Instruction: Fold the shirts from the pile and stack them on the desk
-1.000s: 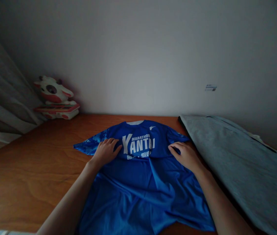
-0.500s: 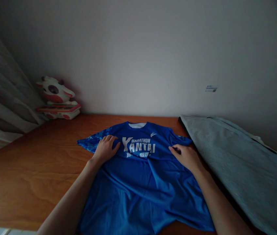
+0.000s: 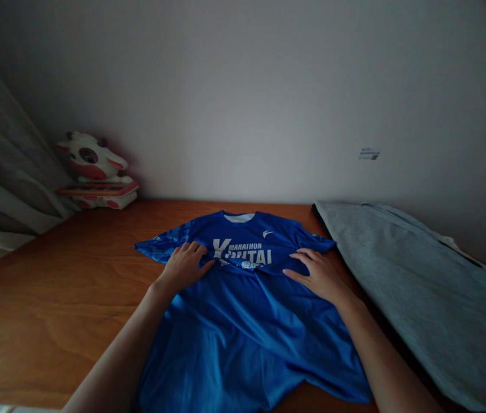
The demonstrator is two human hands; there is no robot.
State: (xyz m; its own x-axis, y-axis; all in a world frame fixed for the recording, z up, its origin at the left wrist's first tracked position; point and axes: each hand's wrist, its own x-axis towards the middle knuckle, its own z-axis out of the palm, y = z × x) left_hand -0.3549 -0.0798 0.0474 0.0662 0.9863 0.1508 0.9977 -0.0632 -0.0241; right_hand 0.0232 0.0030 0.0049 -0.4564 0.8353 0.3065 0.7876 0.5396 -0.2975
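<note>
A blue short-sleeved T-shirt (image 3: 243, 310) with white lettering across the chest lies front up, its collar toward the wall. Folds run over its middle and lower part, and its near edge is wavy. My left hand (image 3: 186, 265) rests on the left side of the chest, fingers stretched out and thumb apart. On the right side of the chest, my right hand (image 3: 318, 272) lies with fingers spread and thumb out toward the lettering. Both hands touch the cloth without gripping it.
The shirt lies on a brown wooden table (image 3: 54, 298). Grey folded cloth (image 3: 415, 287) lies along the right, close to the right sleeve. A cow-shaped toy keyboard (image 3: 101, 172) stands at the back left, beside a curtain (image 3: 2, 172). A pale wall (image 3: 243, 103) rises behind.
My right hand has opened from a pinch-like curl and shifted slightly inward. My left hand has moved slightly down and right. The chest lettering has bunched, and its lower line is partly hidden.
</note>
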